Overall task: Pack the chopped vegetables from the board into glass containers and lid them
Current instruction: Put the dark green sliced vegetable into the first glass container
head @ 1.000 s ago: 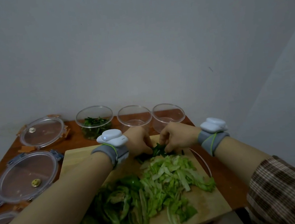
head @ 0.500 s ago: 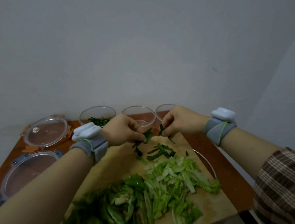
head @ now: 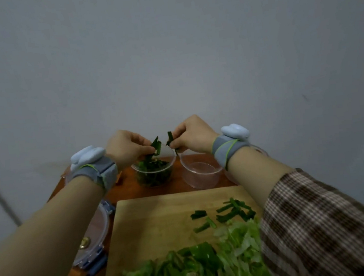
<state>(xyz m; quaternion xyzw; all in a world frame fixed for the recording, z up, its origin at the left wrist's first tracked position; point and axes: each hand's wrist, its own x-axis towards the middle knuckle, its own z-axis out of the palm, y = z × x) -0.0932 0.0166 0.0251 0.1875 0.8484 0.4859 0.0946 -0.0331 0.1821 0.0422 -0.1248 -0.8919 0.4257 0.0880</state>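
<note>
Beyond the far edge of the board [head: 163,219], both hands hung over the filled container [head: 155,170]. The left hand [head: 127,147] pinched dark green strips [head: 155,144] in its grip; the right hand [head: 192,134] gripped a smaller pinch. Both would do best, I judge, to drop close to the rim before letting go, so nothing scatters onto the table [head: 126,192]. That container held a layer of the same strips. The empty container [head: 200,172] stood just right of it, also beyond the board. Loose strips [head: 230,211] lay on the board's far right part.
</note>
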